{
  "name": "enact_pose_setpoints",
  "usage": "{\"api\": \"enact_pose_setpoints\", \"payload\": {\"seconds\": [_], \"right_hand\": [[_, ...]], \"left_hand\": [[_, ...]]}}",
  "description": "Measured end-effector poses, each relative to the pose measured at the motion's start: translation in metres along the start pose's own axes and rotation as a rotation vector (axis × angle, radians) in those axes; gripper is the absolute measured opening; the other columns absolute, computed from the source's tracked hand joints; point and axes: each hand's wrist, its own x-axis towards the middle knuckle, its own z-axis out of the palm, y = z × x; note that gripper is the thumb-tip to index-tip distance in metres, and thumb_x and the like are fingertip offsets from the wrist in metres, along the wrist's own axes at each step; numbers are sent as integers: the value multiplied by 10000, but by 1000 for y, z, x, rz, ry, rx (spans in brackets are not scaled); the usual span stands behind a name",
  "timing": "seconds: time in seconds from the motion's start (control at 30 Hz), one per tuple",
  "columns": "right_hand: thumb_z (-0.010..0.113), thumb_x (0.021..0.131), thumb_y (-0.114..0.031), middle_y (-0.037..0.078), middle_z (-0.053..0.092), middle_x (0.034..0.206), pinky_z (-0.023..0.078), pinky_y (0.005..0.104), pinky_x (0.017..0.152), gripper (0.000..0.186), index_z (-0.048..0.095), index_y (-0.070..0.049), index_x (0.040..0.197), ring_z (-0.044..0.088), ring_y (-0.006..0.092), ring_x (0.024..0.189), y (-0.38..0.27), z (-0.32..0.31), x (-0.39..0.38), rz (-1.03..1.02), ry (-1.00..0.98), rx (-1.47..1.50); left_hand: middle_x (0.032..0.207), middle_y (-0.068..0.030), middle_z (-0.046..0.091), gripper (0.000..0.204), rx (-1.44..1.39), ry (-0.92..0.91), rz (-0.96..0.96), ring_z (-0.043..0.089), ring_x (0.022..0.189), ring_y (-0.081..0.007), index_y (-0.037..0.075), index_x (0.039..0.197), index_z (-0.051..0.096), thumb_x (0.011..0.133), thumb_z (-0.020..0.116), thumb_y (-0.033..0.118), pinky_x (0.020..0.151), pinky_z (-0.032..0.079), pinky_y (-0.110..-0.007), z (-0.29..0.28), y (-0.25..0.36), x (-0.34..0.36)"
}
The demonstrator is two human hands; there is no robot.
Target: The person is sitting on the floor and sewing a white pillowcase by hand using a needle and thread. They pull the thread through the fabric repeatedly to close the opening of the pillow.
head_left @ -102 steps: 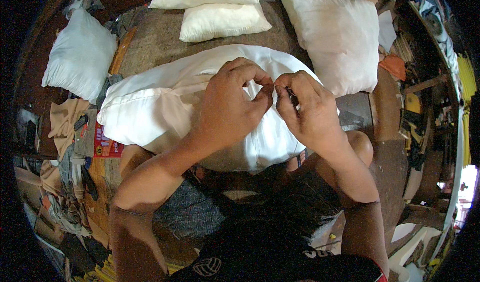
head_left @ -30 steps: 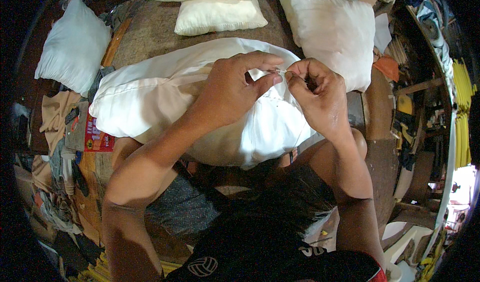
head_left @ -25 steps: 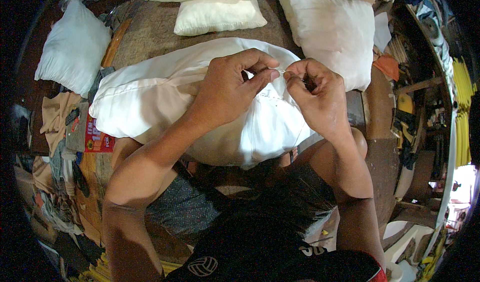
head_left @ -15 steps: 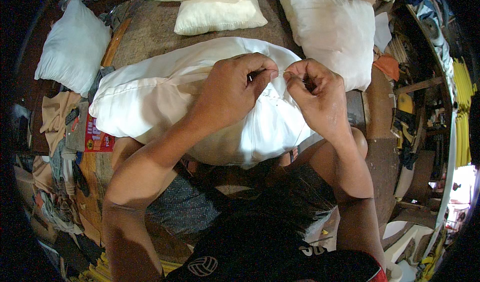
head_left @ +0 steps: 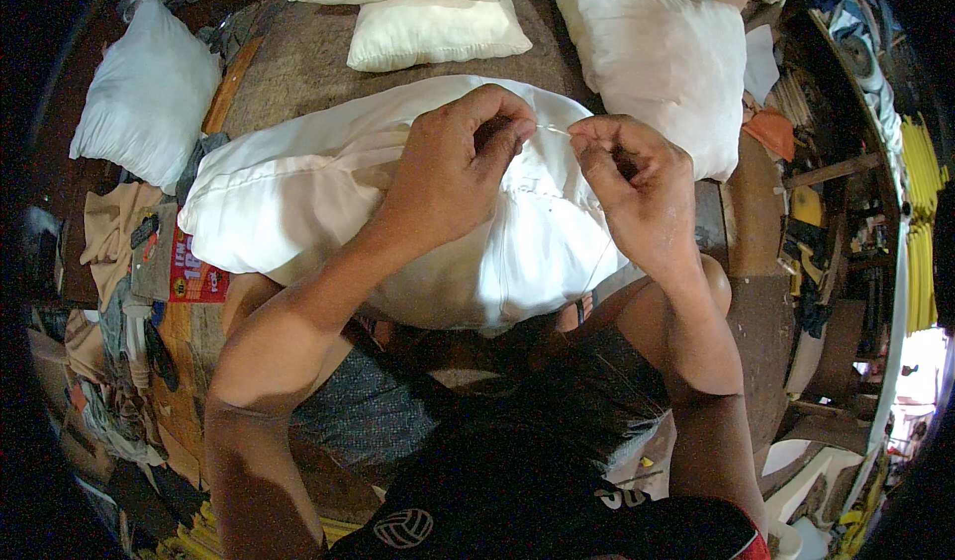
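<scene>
A large white pillow (head_left: pixel 288 212) lies across my lap, with a gathered seam along its upper side. Above its right part, my left hand (head_left: pixel 460 162) pinches thumb against fingers. My right hand (head_left: pixel 637 177) is in a similar pinch just to the right. Between the two sets of fingertips stretches a short, thin, pale thread (head_left: pixel 553 128). Another fine strand seems to hang below my right hand in front of the pillow. Whether a needle is among the fingers is too small to make out.
Off-white pillows (head_left: pixel 438 33) lie at the far middle, more white pillows (head_left: pixel 662 73) at the far right, and a pale one (head_left: pixel 149 97) at the far left. A red printed packet (head_left: pixel 199 277), cloth scraps (head_left: pixel 119 227) and a cluttered shelf (head_left: pixel 841 172) flank me.
My left hand has risen slightly and moved left, and my right hand has shifted a little right. The gap between the fingertips is wider, showing the thread across it.
</scene>
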Motion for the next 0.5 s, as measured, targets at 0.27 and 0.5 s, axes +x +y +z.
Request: {"api": "enact_pose_setpoints", "payload": {"seconds": [0.27,0.5], "right_hand": [[639,946,-98,167,720,843,515,360,623,139,717,9,989,659,219,663,-8,-7,0,6,31,-93],[634,942,-90,185,692,780,516,371,616,111,697,2,946,679,226,648,-16,-8,-1,-5,5,-115]], "left_hand": [[820,-101,680,152,125,2,27,646,736,-182,20,1036,632,1018,631,171,705,530,-346,-12,2,4],[901,-150,707,165,371,-42,91,678,787,-346,27,1060,631,980,658,168,748,543,-392,-14,-11,8]]}}
